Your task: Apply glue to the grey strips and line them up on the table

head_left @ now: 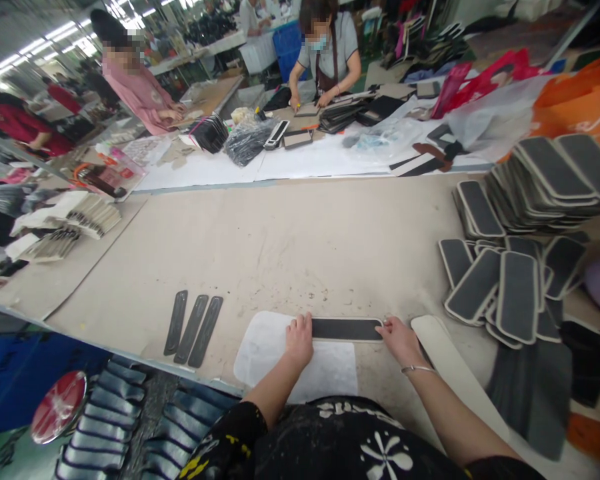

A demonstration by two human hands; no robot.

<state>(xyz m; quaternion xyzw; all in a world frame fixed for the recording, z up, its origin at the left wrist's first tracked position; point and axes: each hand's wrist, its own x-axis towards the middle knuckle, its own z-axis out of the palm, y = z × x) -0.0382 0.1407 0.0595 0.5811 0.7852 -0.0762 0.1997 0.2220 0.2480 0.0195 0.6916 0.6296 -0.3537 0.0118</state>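
Observation:
A long dark grey panel with a pale border (347,329) lies crosswise in front of me, partly over a white sheet (325,370) with rounded corners. My left hand (299,341) is closed over the panel's left end, its fingers pressed together and hiding that end. At the right end, my right hand (398,341) pinches the corner between thumb and fingers. Close to my right wrist lies a long cream strip (455,373), partly under my forearm. Three narrow dark strips (193,330) rest side by side to the left, apart from my hands.
Bordered dark panels (517,293) lie in a loose heap at right, with taller stacks (555,173) behind. Pale bundled pieces (65,223) sit far left. Across the table (280,233), a masked co-worker (330,60) handles pieces. A red round stool (59,407) stands below left.

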